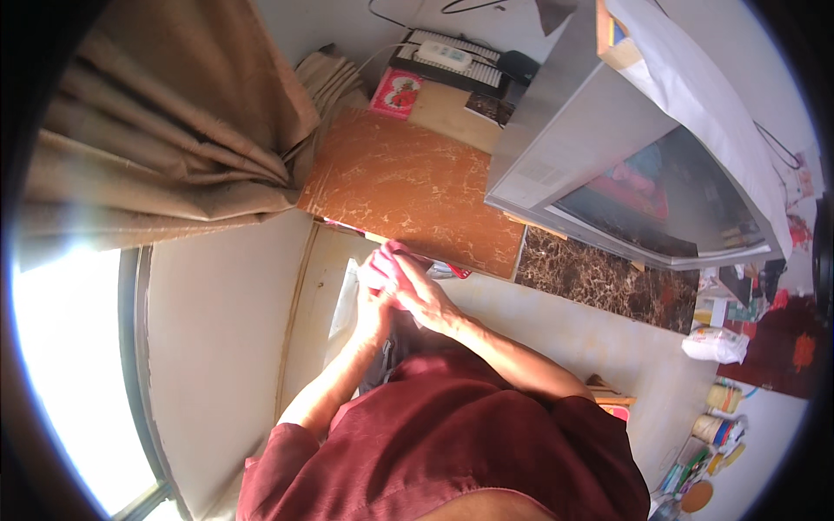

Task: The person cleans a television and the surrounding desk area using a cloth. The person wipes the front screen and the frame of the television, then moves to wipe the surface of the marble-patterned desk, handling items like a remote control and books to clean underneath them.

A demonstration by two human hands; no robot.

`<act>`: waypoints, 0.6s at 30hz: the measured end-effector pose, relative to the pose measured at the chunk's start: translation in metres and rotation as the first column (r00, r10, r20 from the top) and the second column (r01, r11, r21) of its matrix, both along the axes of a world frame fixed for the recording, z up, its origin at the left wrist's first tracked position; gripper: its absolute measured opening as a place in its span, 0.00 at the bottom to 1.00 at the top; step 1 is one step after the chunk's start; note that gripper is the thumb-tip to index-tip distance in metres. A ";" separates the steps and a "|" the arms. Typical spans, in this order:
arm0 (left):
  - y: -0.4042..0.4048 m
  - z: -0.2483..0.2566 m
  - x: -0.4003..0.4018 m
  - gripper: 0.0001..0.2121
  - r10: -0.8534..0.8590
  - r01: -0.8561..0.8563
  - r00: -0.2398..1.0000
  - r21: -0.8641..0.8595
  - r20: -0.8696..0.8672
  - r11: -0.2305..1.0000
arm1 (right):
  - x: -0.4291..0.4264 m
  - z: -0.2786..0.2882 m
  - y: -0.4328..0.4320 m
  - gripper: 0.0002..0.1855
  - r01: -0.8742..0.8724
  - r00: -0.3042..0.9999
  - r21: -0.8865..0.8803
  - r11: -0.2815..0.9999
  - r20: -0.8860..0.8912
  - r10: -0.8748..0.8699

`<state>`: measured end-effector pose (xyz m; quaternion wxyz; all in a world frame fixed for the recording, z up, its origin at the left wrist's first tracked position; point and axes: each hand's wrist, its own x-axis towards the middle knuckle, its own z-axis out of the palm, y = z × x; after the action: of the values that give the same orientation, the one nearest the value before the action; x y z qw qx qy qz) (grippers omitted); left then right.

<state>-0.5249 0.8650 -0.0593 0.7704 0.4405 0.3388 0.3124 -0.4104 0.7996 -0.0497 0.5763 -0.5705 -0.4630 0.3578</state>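
Both hands meet in front of my body around a crumpled pink cloth (389, 264). My left hand (373, 311) grips it from the left and below, in bright sunlight. My right hand (423, 296) lies over its right side with the thumb along the top. Just beyond the cloth is the front edge of a brown marble-patterned tabletop (417, 189). Below that edge, right of the hands, a silver and red object (449, 269) shows in part; I cannot tell what it is.
An old grey television (586, 143) under a white cloth (717, 98) stands on the right. A brown curtain (182, 130) hangs beside the bright window (71, 365) at left. At the back are a white power strip (444, 56) and a pink booklet (395, 94). Various containers (713, 430) stand far right.
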 end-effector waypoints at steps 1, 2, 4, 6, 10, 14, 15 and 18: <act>0.015 0.010 -0.004 0.23 0.063 -0.068 0.992 -0.039 -0.109 0.997 | -0.007 0.011 0.006 0.36 -0.054 0.998 -0.006 0.999 -0.029 0.054; 0.034 0.002 -0.010 0.20 0.184 -0.188 0.981 -0.084 -0.058 0.979 | -0.005 0.025 0.003 0.38 -0.111 0.984 -0.124 0.986 0.128 0.126; 0.069 0.004 -0.015 0.18 0.467 -0.457 0.884 -0.175 0.018 0.872 | -0.004 0.033 -0.004 0.32 -0.170 0.968 -0.177 0.969 0.157 0.198; 0.109 -0.013 -0.026 0.15 0.601 -0.597 0.797 -0.074 0.064 0.799 | 0.005 0.032 -0.024 0.26 -0.185 0.965 -0.279 0.942 0.131 0.228; 0.150 -0.067 -0.017 0.18 0.658 -0.647 0.749 0.126 -0.076 0.752 | 0.029 -0.010 -0.077 0.17 -0.074 0.997 -0.610 0.789 -0.026 0.074; 0.100 -0.088 0.053 0.21 0.706 -0.660 0.708 -0.368 -0.014 0.655 | 0.050 -0.045 -0.104 0.16 -0.003 0.997 -0.612 0.791 0.060 0.051; 0.087 -0.097 0.055 0.18 0.665 -0.614 0.747 -0.397 -0.013 0.682 | 0.052 -0.048 -0.105 0.15 -0.009 0.999 -0.603 0.797 0.030 0.035; 0.037 -0.102 0.076 0.12 0.549 -0.475 0.836 -0.507 -0.005 0.719 | 0.055 -0.053 -0.105 0.14 -0.025 1.000 -0.637 0.771 -0.020 0.016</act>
<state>-0.4490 0.9017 -0.1614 0.7613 0.0963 0.4580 0.4488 -0.3556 0.6948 -0.1025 0.3484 -0.7245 -0.3168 0.5033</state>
